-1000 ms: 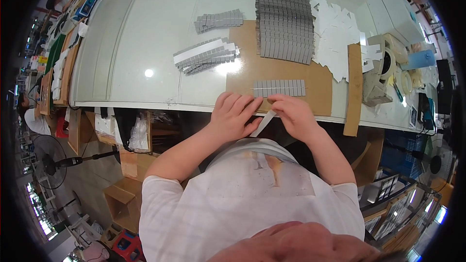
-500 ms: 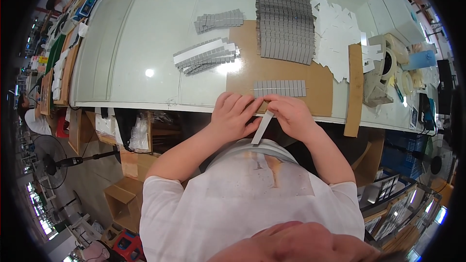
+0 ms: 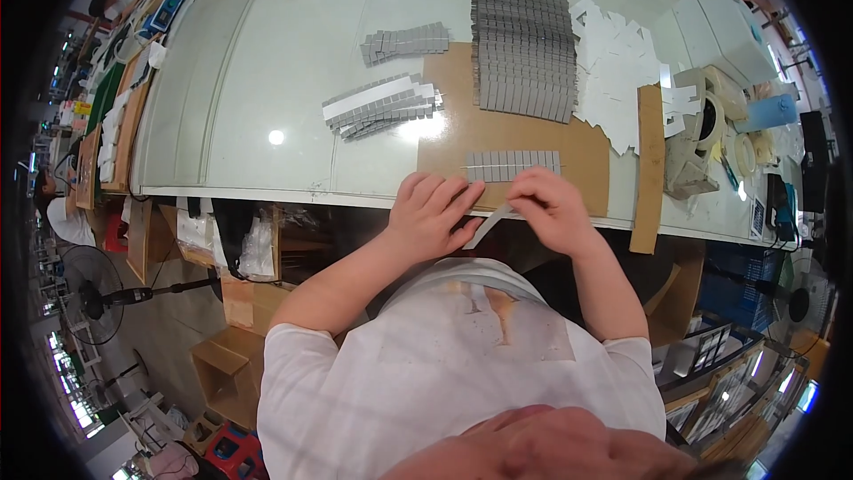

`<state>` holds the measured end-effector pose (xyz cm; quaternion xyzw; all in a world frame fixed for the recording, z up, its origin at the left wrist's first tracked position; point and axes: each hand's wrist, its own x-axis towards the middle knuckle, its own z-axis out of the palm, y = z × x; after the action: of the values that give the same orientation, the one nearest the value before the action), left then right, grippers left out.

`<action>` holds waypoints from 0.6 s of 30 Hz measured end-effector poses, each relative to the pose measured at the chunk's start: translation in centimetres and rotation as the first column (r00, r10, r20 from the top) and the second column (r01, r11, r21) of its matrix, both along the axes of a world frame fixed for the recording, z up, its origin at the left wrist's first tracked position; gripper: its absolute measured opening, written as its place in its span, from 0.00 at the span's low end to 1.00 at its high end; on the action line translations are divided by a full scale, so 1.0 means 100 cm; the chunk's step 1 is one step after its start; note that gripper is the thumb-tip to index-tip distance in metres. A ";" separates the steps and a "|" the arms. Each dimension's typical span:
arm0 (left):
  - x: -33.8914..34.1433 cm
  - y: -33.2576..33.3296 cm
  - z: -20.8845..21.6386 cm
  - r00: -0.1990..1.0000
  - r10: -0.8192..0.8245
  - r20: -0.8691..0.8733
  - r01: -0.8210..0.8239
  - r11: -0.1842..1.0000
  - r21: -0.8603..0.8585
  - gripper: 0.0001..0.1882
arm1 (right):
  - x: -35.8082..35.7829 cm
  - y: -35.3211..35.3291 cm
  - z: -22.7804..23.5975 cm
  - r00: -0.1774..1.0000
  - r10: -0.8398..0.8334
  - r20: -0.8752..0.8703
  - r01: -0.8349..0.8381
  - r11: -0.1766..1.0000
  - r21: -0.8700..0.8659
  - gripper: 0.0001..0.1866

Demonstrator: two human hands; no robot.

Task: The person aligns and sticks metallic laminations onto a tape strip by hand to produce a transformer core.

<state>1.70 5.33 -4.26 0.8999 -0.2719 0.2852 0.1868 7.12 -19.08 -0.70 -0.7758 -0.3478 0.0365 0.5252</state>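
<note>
Since a moment ago the right hand (image 3: 553, 212) has tilted its pinched grey strip (image 3: 491, 225) flatter toward the left hand (image 3: 431, 218), fingers spread on the surface (image 3: 267, 80) edge, with big grey stacks (image 3: 520, 40) apparently finished and white blanks (image 3: 613, 62) waiting.

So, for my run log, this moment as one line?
left hand: on cardboard sheet edge | right hand: pinching grey strip | grey stack behind

Grey strip (image 3: 491, 224) partly under hands
</note>
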 end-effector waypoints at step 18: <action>0.000 0.000 -0.001 1.000 0.006 -0.012 -0.005 1.000 0.013 0.29 | 0.021 -0.024 -0.002 0.597 -0.389 -0.702 0.635 0.764 0.116 0.06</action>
<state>1.75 5.32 -4.31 0.9035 -0.2702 0.2787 0.1817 9.18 -21.47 -0.90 -0.6735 0.0950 0.0800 0.7286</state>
